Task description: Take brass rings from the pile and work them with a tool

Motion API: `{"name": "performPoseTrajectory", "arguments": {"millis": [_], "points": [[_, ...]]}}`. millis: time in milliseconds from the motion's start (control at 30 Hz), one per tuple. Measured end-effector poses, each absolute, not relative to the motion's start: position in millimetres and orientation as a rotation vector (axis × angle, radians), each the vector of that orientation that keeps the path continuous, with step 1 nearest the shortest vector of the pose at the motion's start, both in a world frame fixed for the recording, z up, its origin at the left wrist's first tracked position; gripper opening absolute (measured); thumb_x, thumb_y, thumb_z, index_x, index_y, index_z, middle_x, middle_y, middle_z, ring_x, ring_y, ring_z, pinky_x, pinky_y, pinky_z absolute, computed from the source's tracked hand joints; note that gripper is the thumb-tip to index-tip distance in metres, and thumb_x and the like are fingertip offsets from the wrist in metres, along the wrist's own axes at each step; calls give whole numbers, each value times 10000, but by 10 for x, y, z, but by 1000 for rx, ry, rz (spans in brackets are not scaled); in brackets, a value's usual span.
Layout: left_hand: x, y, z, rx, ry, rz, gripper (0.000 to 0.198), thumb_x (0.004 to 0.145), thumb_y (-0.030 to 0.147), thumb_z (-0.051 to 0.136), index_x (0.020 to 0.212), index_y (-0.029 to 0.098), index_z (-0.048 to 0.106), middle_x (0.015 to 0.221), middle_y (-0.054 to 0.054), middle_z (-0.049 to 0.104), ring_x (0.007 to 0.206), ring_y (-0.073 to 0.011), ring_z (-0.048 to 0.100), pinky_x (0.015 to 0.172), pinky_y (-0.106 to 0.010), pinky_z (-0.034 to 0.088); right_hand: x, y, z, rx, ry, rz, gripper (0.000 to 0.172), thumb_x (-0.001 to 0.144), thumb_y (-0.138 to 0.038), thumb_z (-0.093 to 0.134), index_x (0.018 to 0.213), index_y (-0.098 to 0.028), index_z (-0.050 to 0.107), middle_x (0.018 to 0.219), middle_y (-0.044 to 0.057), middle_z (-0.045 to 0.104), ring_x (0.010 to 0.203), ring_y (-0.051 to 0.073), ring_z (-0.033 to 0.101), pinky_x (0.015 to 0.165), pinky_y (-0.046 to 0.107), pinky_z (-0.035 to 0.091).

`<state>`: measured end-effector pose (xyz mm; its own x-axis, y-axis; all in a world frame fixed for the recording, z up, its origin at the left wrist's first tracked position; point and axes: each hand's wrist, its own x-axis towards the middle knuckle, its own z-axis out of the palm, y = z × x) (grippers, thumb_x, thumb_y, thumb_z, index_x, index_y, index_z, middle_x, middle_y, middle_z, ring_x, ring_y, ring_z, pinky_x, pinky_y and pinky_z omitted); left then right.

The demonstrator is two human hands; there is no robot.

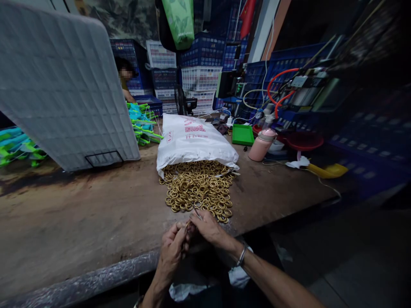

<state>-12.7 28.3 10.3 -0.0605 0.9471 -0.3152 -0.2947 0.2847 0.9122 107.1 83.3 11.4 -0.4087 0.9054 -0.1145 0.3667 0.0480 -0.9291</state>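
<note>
White sack (192, 139), red print unreadable, spills brass rings (197, 190). Left hand (173, 250) and right hand (208, 229) pinched together; contents unclear. Pink flask (261, 144) nearby.

Gleaming dully: brass-coloured metal rings (197, 190), smooth and slightly glossy. Lying under them: worn wooden table (80, 222), matt, stained and rough. Spilling them: white woven plastic sack (192, 139), faintly shiny. Shining nearby: pink plastic bottle (261, 144) and green plastic tray (242, 134).
</note>
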Motion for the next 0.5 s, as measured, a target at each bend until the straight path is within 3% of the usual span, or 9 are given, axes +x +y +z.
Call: {"name": "performPoseTrajectory", "arguments": {"millis": [167, 333, 500], "points": [[-122, 301, 112, 725, 1238, 1200, 360, 606, 507, 601, 643, 174, 468, 453, 84, 443, 311, -24, 332, 314, -143, 217, 1133, 767, 105, -1272, -2218, 885, 136, 721, -144, 400, 665, -167, 522, 580, -21, 505, 538, 89, 408, 501, 196, 247], [-99, 302, 151, 723, 1225, 1235, 354, 589, 490, 616, 608, 184, 438, 421, 96, 415, 300, -20, 294, 321, -154, 211, 1157, 707, 132, -1367, -2476, 605, 243, 635, -93, 394, 799, -188, 546, 643, 1, 555, 583, 121, 463, 532, 232, 225], [-115, 299, 117, 760, 1232, 1243, 355, 590, 481, 626, 593, 177, 443, 442, 81, 421, 344, -27, 323, 343, -152, 213, 1151, 703, 127, -1369, -2511, 611, 290, 638, -98, 396, 868, -204, 538, 693, 12, 588, 632, 143, 512, 548, 230, 246]]}}
